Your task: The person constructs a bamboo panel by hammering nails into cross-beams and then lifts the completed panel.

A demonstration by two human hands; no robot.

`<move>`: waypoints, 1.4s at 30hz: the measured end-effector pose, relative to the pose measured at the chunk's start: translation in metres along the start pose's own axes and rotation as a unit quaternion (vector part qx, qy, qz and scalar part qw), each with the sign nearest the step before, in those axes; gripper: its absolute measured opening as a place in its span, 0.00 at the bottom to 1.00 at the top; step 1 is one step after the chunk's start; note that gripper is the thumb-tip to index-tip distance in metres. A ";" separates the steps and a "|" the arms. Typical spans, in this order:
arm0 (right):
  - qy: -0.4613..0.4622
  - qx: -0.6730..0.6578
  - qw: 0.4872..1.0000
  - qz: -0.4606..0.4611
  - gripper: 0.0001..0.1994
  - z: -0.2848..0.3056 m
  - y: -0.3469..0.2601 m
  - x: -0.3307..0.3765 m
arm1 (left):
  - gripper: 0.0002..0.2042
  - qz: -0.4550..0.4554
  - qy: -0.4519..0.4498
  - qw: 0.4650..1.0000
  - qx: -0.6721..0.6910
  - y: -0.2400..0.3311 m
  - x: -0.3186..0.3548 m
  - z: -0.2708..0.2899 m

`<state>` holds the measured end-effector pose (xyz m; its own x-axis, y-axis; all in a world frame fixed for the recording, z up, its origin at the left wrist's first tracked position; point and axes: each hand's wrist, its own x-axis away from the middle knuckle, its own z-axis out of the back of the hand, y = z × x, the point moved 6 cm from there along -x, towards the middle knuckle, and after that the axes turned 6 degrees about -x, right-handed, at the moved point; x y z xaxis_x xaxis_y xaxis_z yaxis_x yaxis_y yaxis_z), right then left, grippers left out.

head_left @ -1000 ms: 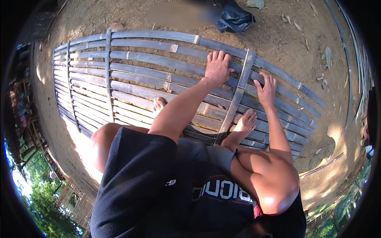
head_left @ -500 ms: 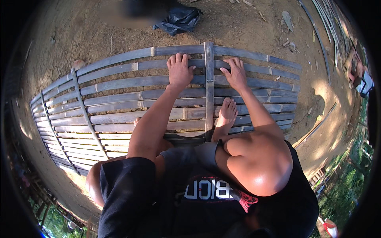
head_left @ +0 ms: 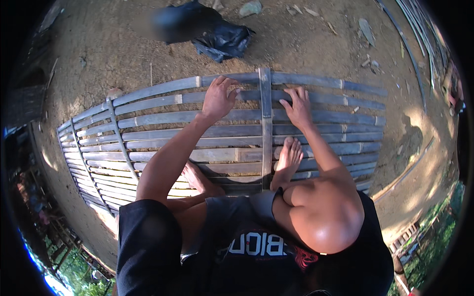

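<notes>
A panel of long, split bamboo slats (head_left: pixel 212 130) lies on the ground beneath me, crossed by a bamboo crosspiece (head_left: pixel 265 108) and thinner cross strips toward the left. My left hand (head_left: pixel 218 100) is over the two farthest slats, left of the crosspiece, its thumb spread from its bent fingers. Right of the crosspiece, my right hand (head_left: pixel 298 107) touches the second slat from the far edge with its fingertips, thumb held apart. Neither hand shows a grip on anything. My bare feet rest on the panel, one on each side of the crosspiece.
Black plastic sheeting (head_left: pixel 224 42) lies on the bare soil beyond the panel, beside a blurred dark patch. Thin poles or pipes (head_left: pixel 417 34) lie at the far right. A stick (head_left: pixel 407 167) lies right of the panel, and greenery (head_left: pixel 439 232) borders the lower right.
My left hand has shifted toward the far edge slat and opened its thumb wider. The right hand stays near the second slat. The whole view has tilted, showing more ground beyond the panel.
</notes>
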<state>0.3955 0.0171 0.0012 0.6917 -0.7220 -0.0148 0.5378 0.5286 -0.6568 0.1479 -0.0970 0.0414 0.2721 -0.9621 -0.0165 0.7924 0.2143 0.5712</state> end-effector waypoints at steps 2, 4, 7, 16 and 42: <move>0.009 -0.001 1.000 -0.002 0.20 0.008 0.005 0.005 | 0.09 0.011 0.086 0.996 -0.029 0.004 -0.031 0.039; 0.008 -0.012 1.000 -0.001 0.21 0.010 0.002 0.001 | 0.09 0.061 0.167 0.983 -0.040 -0.021 -0.072 0.071; 0.001 -0.028 1.000 0.003 0.21 0.005 -0.006 -0.002 | 0.08 0.177 0.177 0.968 0.003 -0.087 -0.125 0.088; -0.005 -0.042 0.999 -0.023 0.20 0.009 -0.004 -0.011 | 0.12 0.129 0.098 0.982 -0.094 -0.142 -0.174 0.051; 0.009 -0.025 1.000 -0.005 0.20 0.004 0.003 -0.010 | 0.10 0.146 0.099 0.982 -0.072 -0.148 -0.178 0.073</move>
<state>0.3927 0.0277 0.0023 0.6773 -0.7354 -0.0216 0.5194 0.4987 -0.6939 -0.0572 0.0302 0.0196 0.5889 -0.8074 -0.0376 0.7302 0.5115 0.4530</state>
